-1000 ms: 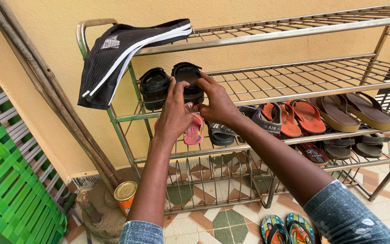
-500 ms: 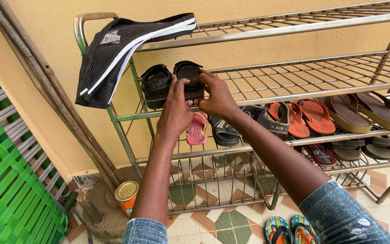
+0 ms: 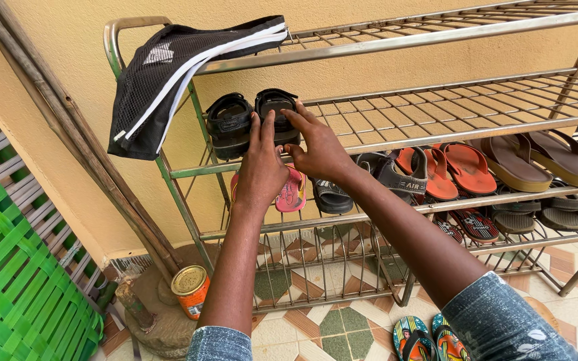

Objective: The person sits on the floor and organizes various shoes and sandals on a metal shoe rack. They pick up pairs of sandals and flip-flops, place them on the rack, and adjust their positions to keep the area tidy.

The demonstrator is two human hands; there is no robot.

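Black strapped sandals (image 3: 254, 120), a small pair side by side on the second shelf of the metal rack (image 3: 396, 140), at its left end, just under the black mesh bag (image 3: 168, 73) draped over the rack's top rail. Left hand (image 3: 261, 170) raised to the right-hand sandal of the pair, fingers (image 3: 266, 127) loosely extended and touching its heel end; not closed round it. Right hand (image 3: 319, 150) alongside, fingers spread and fingertips resting on the same sandal's outer edge; likewise open, nothing gripped. Left-hand sandal of the pair untouched.

Handling, judged from appearance: light, moulded rubber or foam sole, fairly stiff along the sole but soft at the straps; not fragile, matt and unlikely to slip. Best taken at the heel rim or by pinching sole and back strap together; wire shelf bars liable to catch a tread if dragged.

Orientation: long axis running front to back across the shelf, heels toward the viewer, toes apparently toward the wall, soles down, both sandals roughly parallel.

Below the sandals, on the rack's next shelf: pink child's sandal (image 3: 292, 190), then grey, orange and brown footwear further right.
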